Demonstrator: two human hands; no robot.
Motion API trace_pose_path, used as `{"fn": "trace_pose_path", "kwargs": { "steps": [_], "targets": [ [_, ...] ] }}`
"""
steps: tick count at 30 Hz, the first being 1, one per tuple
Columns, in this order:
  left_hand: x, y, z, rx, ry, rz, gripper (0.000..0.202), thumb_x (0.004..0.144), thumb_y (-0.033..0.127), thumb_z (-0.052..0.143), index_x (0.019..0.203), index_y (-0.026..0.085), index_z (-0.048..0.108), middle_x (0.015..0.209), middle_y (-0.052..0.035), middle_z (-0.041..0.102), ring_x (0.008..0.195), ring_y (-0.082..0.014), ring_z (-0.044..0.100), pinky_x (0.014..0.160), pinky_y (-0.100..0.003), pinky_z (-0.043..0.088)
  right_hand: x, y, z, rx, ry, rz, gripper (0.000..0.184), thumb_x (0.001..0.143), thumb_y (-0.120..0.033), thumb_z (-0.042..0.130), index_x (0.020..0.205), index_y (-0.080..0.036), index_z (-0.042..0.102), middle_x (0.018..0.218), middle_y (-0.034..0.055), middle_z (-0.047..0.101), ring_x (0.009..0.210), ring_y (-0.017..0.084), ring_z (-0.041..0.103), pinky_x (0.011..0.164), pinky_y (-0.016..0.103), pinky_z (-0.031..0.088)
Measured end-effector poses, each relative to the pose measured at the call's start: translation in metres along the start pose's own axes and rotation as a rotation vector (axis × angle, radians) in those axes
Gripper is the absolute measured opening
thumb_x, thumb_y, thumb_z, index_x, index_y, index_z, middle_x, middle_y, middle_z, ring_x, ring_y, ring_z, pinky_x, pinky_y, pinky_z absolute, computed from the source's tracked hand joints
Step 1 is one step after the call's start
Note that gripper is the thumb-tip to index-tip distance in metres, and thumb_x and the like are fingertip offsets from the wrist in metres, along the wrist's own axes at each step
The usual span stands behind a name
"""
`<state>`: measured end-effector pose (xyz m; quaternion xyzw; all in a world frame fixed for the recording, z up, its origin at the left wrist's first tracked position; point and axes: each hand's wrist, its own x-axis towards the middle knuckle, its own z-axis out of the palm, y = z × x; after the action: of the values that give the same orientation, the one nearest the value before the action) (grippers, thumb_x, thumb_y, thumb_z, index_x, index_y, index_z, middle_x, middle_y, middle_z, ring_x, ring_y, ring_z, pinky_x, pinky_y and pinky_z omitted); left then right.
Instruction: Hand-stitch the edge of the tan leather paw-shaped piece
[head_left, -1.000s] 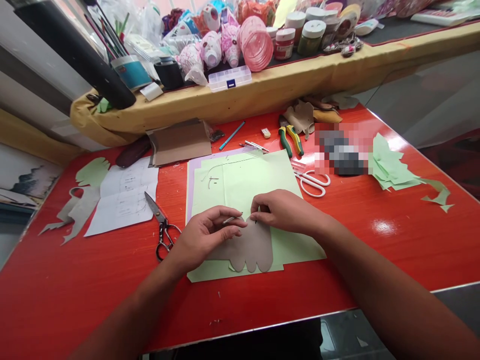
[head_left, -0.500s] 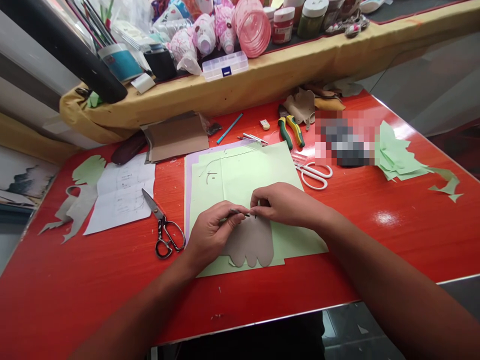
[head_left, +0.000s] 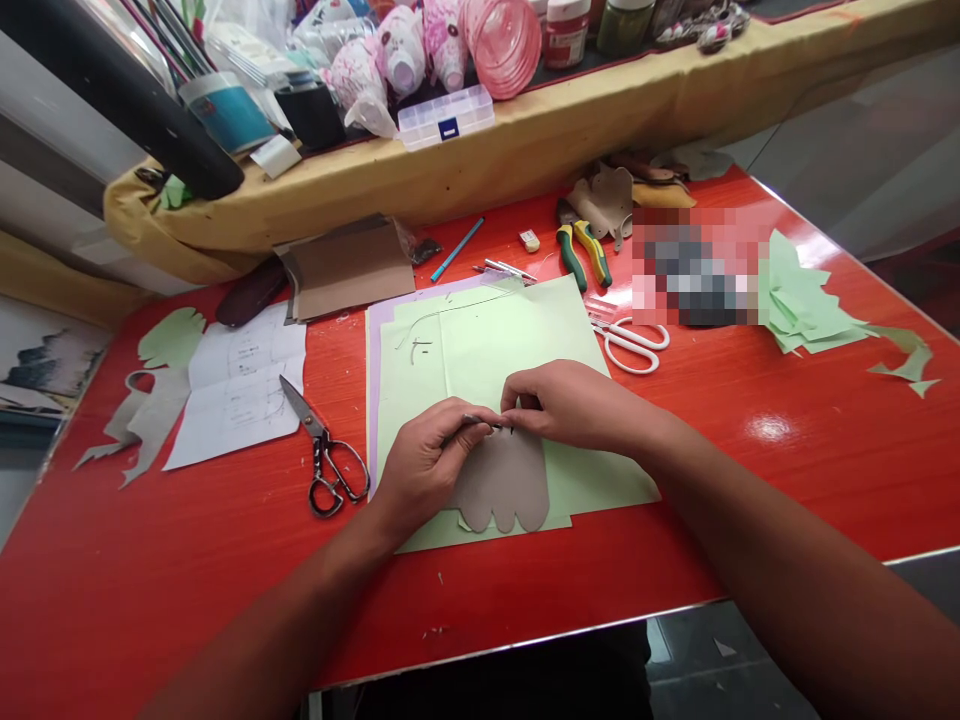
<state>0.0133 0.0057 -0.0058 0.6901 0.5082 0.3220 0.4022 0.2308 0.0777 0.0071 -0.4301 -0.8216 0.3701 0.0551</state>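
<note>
Head view showed both bare hands close together over a grey-brown piece [head_left: 506, 490] with a scalloped near edge, which lay on green sheets [head_left: 600, 485] midway along the red surface [head_left: 225, 570]. The left hand [head_left: 431, 450] had its fingers closed in a pinch around a slim item [head_left: 469, 418], mostly hidden by the grip. The right hand [head_left: 562, 405] was at the far part of the piece, thumb and fingers pressed together just beside the left fingertips; whether they gripped anything could not be told. Black-handled scissors [head_left: 319, 440] lay left of the green sheets, near a white paper [head_left: 240, 400]. White-handled scissors [head_left: 634, 345] lay past the sheets' right edge, and green-and-yellow pliers [head_left: 570, 257] lay farther back, near an eraser [head_left: 529, 240]. A blue pen [head_left: 457, 250] lay beyond the sheets, near some brown board [head_left: 352, 270]. Cut green scraps [head_left: 806, 300] were piled well to the right.
</note>
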Motion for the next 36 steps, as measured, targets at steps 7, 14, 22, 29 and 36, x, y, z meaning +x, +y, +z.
{"fn": "trace_pose_path", "kwargs": {
  "steps": [7,14,22,29,36],
  "targets": [
    [-0.001,-0.001,0.001,-0.017,0.013,0.007,0.02,0.104,0.026,0.056,0.106,0.024,0.075,0.098,-0.0035,0.073,0.088,-0.0167,0.068,0.081,-0.029,0.054,0.001,0.001,0.001,-0.008,0.002,0.001,0.013,0.092,-0.033,0.068,0.09,-0.024,0.076,0.08,0.0006,0.074,0.068,0.015,0.059,0.061,0.027,0.032],
    [-0.001,-0.002,0.002,-0.007,0.006,0.034,0.019,0.103,0.023,0.056,0.107,0.024,0.075,0.099,-0.0028,0.073,0.09,-0.0164,0.068,0.082,-0.029,0.054,0.001,0.001,0.001,-0.005,0.001,-0.007,0.013,0.092,-0.032,0.067,0.09,-0.024,0.076,0.079,0.0002,0.074,0.068,0.015,0.059,0.061,0.027,0.033],
    [-0.001,-0.002,0.003,0.047,0.004,0.093,0.018,0.103,0.019,0.056,0.106,0.023,0.074,0.1,-0.0025,0.074,0.092,-0.0156,0.068,0.083,-0.027,0.054,0.0,0.001,0.001,-0.015,0.004,-0.009,0.013,0.092,-0.032,0.067,0.09,-0.024,0.077,0.079,0.0001,0.074,0.068,0.015,0.059,0.061,0.027,0.032],
    [0.005,-0.003,0.001,0.166,-0.023,0.218,0.019,0.103,0.014,0.054,0.105,0.021,0.072,0.097,-0.0027,0.074,0.089,-0.015,0.068,0.08,-0.026,0.053,0.0,0.0,0.0,-0.016,0.004,-0.006,0.012,0.091,-0.031,0.067,0.091,-0.023,0.077,0.079,-0.001,0.073,0.068,0.014,0.058,0.06,0.026,0.032],
    [0.018,-0.002,-0.001,0.251,-0.087,0.26,0.02,0.102,0.012,0.052,0.099,0.019,0.071,0.091,-0.0026,0.072,0.082,-0.0149,0.066,0.073,-0.026,0.051,0.001,0.001,0.0,-0.006,0.016,-0.007,0.015,0.092,-0.032,0.065,0.091,-0.024,0.077,0.078,-0.0011,0.073,0.066,0.013,0.057,0.061,0.026,0.031]
  ]
}}
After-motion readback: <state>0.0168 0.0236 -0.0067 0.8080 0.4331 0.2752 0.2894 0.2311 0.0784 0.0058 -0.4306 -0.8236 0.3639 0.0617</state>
